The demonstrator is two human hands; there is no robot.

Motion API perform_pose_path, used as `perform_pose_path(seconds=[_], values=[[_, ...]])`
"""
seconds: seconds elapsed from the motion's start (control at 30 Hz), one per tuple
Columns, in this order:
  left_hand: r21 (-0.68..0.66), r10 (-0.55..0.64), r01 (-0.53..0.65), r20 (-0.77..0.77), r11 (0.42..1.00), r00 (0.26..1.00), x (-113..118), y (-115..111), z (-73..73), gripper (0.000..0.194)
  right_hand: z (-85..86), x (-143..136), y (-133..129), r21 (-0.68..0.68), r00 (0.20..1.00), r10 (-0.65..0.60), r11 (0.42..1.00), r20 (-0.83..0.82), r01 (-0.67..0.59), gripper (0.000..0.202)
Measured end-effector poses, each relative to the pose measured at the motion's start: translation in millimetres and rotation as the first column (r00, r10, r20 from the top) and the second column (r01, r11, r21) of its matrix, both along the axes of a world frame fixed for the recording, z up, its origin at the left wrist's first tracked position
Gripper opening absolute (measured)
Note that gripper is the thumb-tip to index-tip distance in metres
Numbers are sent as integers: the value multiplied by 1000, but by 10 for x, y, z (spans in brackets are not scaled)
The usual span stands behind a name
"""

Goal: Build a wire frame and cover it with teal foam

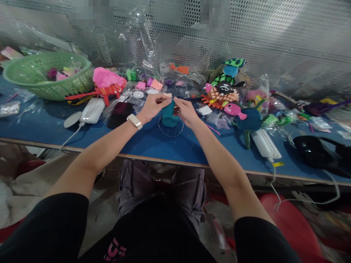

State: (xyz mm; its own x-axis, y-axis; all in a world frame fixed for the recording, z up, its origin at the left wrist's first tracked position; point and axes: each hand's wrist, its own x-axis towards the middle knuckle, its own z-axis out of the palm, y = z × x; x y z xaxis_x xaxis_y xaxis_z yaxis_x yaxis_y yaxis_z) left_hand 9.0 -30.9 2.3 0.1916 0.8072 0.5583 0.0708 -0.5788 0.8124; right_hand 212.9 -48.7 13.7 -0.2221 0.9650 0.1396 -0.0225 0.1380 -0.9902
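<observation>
A dark teal, soft-looking piece [169, 116], perhaps modelling clay, hangs between my two hands above the blue table. My left hand [154, 106] pinches its upper left edge with thumb and forefinger. At the top right of the same piece, my right hand [185, 110] has its fingers closed, with the lower fingers curled beside it. Directly below, a clear round plastic rim [171, 131] shows on the tabletop; the piece covers part of it. A small pale pink bit [167, 95] shows by my left fingertips, and I cannot tell whether it is held.
A green basket [55, 89] stands at the left back. White power banks [92, 110] [265, 143] lie on both sides, with cables over the front edge. Colourful clay-like figures [225, 91] and plastic packets crowd the back. A black object [312, 149] lies at far right.
</observation>
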Motion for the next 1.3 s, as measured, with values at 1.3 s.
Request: perform_pose_path(seconds=[1.3], values=[[-71, -62, 57, -61, 996, 996, 35, -117, 43, 70, 22, 10, -35, 242, 988, -151, 961, 42, 137, 73]])
